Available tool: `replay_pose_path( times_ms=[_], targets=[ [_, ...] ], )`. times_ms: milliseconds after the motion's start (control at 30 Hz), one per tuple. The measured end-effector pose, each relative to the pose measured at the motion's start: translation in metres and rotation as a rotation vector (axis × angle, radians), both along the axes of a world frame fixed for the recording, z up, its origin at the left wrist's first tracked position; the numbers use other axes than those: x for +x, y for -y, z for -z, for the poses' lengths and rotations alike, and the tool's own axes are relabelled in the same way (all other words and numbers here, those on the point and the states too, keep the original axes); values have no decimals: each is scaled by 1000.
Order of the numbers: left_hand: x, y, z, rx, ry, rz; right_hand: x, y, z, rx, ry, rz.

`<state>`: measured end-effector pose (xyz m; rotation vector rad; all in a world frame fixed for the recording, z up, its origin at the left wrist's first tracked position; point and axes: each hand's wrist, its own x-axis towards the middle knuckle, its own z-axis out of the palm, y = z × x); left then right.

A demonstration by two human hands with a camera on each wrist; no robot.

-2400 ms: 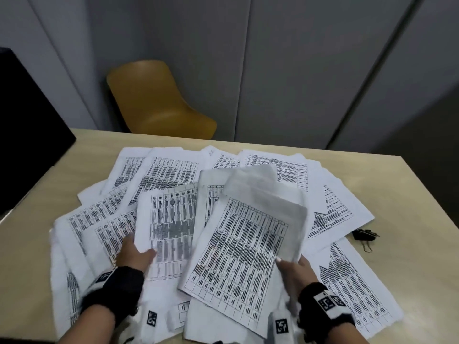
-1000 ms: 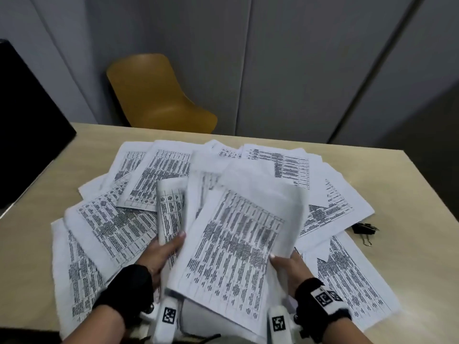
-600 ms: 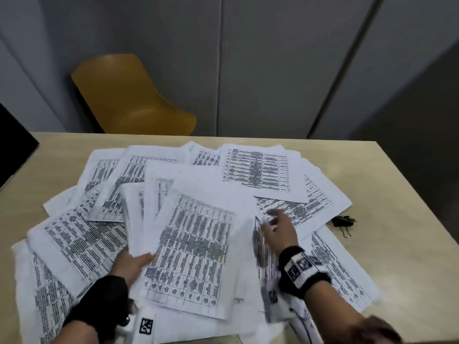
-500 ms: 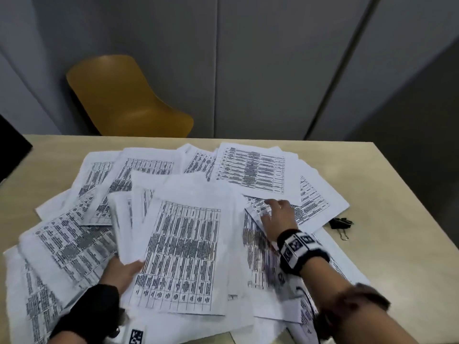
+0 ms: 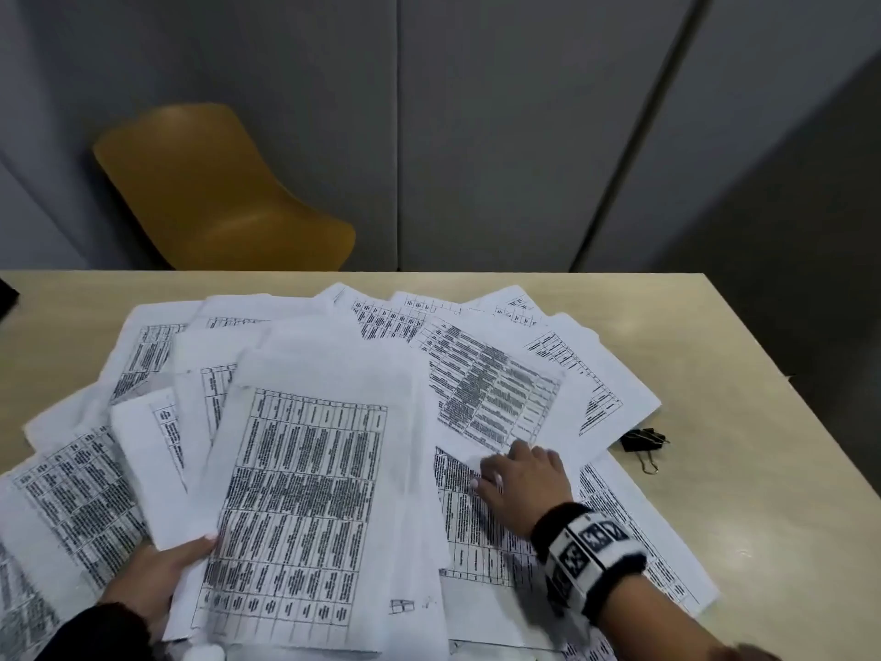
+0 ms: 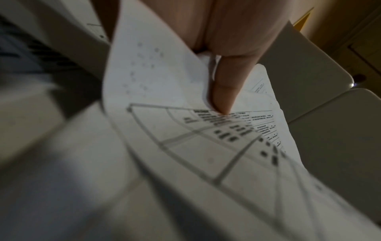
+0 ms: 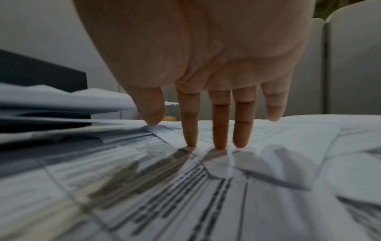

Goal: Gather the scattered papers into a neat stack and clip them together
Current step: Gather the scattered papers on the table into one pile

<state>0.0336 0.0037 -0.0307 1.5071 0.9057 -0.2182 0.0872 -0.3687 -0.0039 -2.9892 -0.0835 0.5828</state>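
Observation:
Printed sheets (image 5: 496,398) lie fanned over the wooden table (image 5: 772,493). My left hand (image 5: 162,579) grips the near left corner of a gathered bundle (image 5: 305,498), with the thumb (image 6: 224,91) pressed on its top sheet. My right hand (image 5: 519,474) lies flat on the loose sheets right of the bundle. Its straight fingertips (image 7: 219,143) press on the near edge of one sheet (image 7: 268,135). A black binder clip (image 5: 641,441) sits on the table just right of the papers, a short way from my right hand.
A yellow chair (image 5: 214,193) stands behind the table's far edge, against grey wall panels. A dark object (image 5: 5,295) shows at the left edge. Bare tabletop runs along the right side, and the table's right edge (image 5: 810,403) is close.
My right hand let go of the bundle and moved right onto the loose sheets, and the sheet under it has turned. My left hand still holds the bundle.

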Motion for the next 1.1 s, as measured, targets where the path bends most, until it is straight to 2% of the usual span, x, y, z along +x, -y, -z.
replay_pose_path(
  times_ms=[133, 200, 300, 367, 433, 567, 633, 767, 933, 1000, 1100],
  targets=[
    [7, -7, 13, -12, -5, -64, -4, 17, 7, 116, 90, 142],
    [10, 0, 14, -21, -15, -55, -3, 24, 13, 50, -24, 179],
    [10, 18, 13, -23, 2, -72, -18, 8, 9, -26, -127, 99],
    [10, 27, 10, 6, 0, -79, -33, -9, -2, -20, -106, 5],
    [9, 34, 6, 33, 8, -67, -35, -16, -12, 47, -63, 11],
    [8, 44, -4, 56, -10, 2, 4, 15, -19, 146, 101, 374],
    [9, 46, -3, 28, -13, 21, 19, 33, -16, 131, 36, 523],
    [10, 53, -1, 18, -4, 87, 14, 34, -6, 374, -120, 671],
    [9, 66, 3, 11, 24, 118, -15, 1, 5, 629, -157, 656],
    [9, 68, 4, -3, 25, 123, -24, -9, 11, 794, -237, 686],
    [9, 67, 4, -7, 37, 161, -38, -14, 22, 1056, -446, 765]
  ],
)
